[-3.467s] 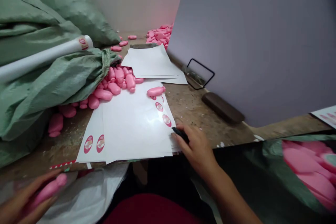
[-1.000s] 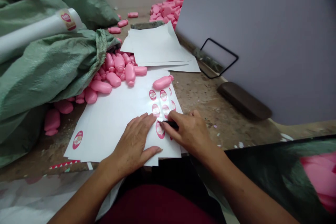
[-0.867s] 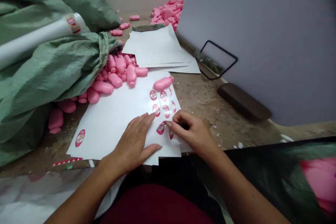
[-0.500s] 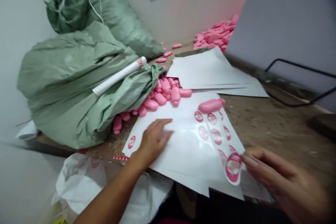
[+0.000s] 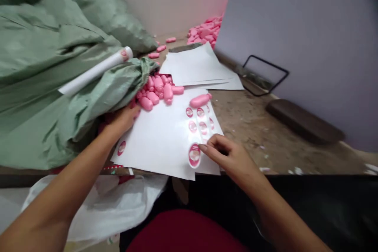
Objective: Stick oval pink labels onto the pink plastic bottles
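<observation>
An oval pink-and-white sticker (image 5: 194,155) is pinched at its upper right edge by my right hand (image 5: 222,151), above white sticker sheets (image 5: 165,138). My left hand (image 5: 125,119) reaches to the left edge of the sheets, beside the mouth of a green sack (image 5: 118,86). Its fingers are partly hidden at the pink bottle-shaped pieces (image 5: 153,90), and what they hold, if anything, cannot be made out. A single pink piece (image 5: 200,100) lies on the sheets above rows of oval stickers.
More white sheets (image 5: 195,65) lie behind. Pink pieces are heaped (image 5: 205,31) by the wall. A rolled white sheet (image 5: 97,71) rests on the sack. To the right are a black wire frame (image 5: 265,75) and a dark brown block (image 5: 304,122). A white bag (image 5: 118,204) hangs below the table edge.
My left hand has moved from above the sheets left to the sack's mouth. My right hand still pinches the sticker, now nearer the sheets' middle. The camera view has shifted.
</observation>
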A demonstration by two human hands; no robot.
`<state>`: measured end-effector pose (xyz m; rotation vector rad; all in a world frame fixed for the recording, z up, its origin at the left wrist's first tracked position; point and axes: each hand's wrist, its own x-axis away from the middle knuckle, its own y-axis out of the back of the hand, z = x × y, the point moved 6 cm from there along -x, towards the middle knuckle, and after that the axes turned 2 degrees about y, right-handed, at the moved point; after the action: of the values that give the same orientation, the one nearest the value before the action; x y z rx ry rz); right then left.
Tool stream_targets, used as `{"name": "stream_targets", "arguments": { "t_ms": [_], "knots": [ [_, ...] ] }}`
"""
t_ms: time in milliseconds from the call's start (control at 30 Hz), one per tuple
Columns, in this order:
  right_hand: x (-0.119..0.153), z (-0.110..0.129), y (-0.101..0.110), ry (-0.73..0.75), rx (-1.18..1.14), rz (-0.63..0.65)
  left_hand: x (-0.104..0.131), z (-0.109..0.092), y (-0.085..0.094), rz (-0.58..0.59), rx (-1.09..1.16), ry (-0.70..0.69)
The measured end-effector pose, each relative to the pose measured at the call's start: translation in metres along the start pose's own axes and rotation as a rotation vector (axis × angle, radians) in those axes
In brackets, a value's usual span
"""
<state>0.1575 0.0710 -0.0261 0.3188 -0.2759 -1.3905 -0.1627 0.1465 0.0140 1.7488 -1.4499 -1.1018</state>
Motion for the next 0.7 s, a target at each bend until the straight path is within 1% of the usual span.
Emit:
{"name": "stream_targets", "arguments": {
  "t_ms": [67, 100, 133, 167, 200, 233, 267, 300, 333, 400, 433, 500, 567, 700],
  "knots": [
    [-0.002, 0.002, -0.002, -0.02, 0.027, 0.005, 0.001, 0.007, -0.002, 0.011, -0.031, 0.064],
    [-0.002, 0.003, -0.002, -0.025, 0.023, 0.012, 0.005, 0.008, -0.002, -0.006, -0.048, 0.104],
    [-0.002, 0.004, -0.003, -0.027, 0.006, 0.022, 0.013, 0.007, 0.001, -0.049, -0.016, 0.149],
    [-0.002, 0.005, -0.004, -0.03, -0.021, 0.035, 0.023, 0.005, 0.003, -0.102, 0.085, 0.207],
    [-0.001, 0.005, -0.005, -0.035, -0.058, 0.05, 0.035, 0.0, 0.004, -0.146, 0.248, 0.28],
    [-0.001, 0.006, -0.006, -0.043, -0.101, 0.072, 0.05, -0.005, 0.001, -0.178, 0.503, 0.375],
    [0.0, 0.007, -0.008, -0.049, -0.144, 0.099, 0.064, -0.013, -0.008, -0.146, 0.79, 0.48],
    [0.001, 0.009, -0.01, -0.056, -0.185, 0.123, 0.079, -0.024, -0.02, -0.07, 1.043, 0.593],
    [0.001, 0.01, -0.012, -0.062, -0.218, 0.147, 0.092, -0.036, -0.032, 0.019, 1.239, 0.706],
    [0.003, 0.014, -0.016, -0.071, -0.257, 0.187, 0.115, -0.063, -0.052, 0.195, 1.499, 0.863],
    [0.003, 0.015, -0.018, -0.076, -0.259, 0.203, 0.123, -0.073, -0.059, 0.265, 1.577, 0.901],
    [0.004, 0.017, -0.021, -0.078, -0.23, 0.218, 0.133, -0.088, -0.069, 0.363, 1.655, 0.905],
    [0.004, 0.019, -0.022, -0.065, -0.188, 0.214, 0.139, -0.095, -0.073, 0.393, 1.655, 0.872],
    [0.008, 0.025, -0.024, -0.032, -0.131, 0.185, 0.146, -0.103, -0.076, 0.427, 1.65, 0.818]
  ]
}}
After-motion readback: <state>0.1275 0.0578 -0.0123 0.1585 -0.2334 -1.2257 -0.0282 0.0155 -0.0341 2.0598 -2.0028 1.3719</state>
